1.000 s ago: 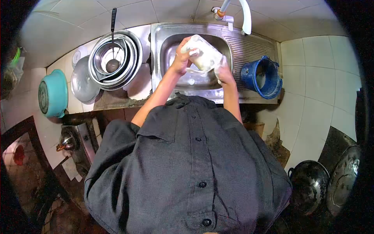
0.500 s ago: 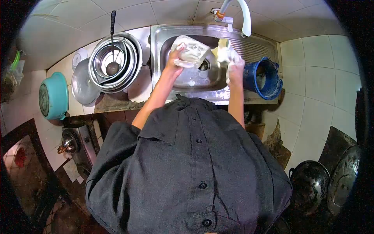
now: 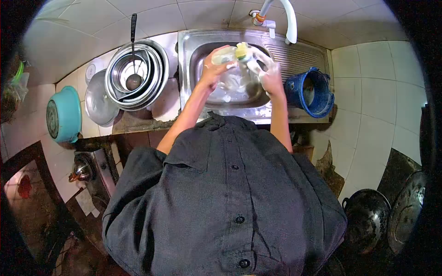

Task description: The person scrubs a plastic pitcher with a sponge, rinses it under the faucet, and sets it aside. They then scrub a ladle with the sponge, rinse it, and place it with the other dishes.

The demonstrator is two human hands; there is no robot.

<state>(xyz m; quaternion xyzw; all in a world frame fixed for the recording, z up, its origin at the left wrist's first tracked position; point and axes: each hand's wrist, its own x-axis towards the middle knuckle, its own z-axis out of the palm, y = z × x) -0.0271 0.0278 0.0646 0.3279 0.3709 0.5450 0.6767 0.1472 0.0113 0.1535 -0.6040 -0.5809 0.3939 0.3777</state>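
Over the sink, my left hand is closed around a pale, translucent plastic container wet with suds. Its mouth faces right, as far as I can tell. My right hand, its fingers covered in white foam, grips a yellow and green sponge and presses it at the container's right end. Motion blurs the right fingers somewhat. Foam and soapy water lie on the basin floor below both hands, and the drain is hidden.
A white faucet arches over the sink's back right. The blue bucket stands right of the sink. Left are nested metal bowls holding a ladle, a grey lid and a turquoise basin.
The hands have come closer together. The sponge has moved left to the container, which has turned in my left hand so its patterned side no longer shows.
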